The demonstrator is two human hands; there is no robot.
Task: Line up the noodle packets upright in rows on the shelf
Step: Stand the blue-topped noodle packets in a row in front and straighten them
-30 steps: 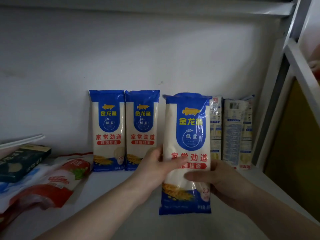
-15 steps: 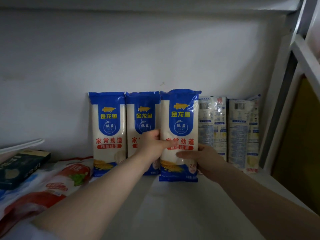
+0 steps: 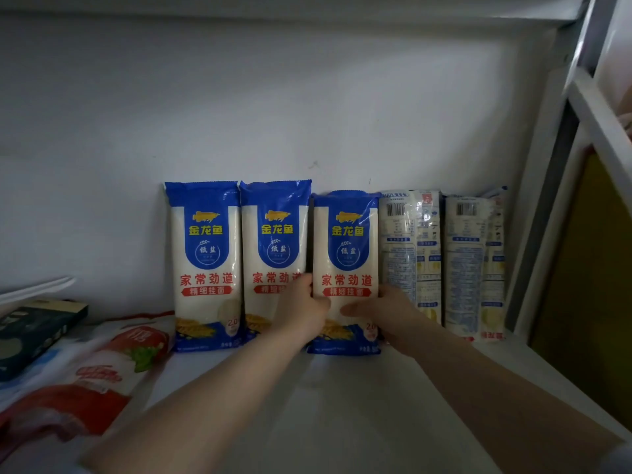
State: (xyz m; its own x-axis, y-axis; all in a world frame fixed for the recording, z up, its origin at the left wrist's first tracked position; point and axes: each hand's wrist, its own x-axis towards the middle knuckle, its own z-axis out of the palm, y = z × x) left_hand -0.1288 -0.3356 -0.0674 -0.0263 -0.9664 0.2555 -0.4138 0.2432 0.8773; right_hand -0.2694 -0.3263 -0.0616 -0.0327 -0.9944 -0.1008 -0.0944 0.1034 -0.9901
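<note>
Pushed back into line since a second ago: third blue-and-white plastic noodle packet (image 3: 345,268), upright against wall between matching packet (image 3: 275,261) and clear packets (image 3: 408,254). Left hand (image 3: 301,311) and right hand (image 3: 379,311) fingers clasping its edges. Slot filled; release next.

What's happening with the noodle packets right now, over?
Left hand and right hand both gripping third blue packet. It stands upright against the wall, beside two blue packets. Nothing blocking it.
</note>
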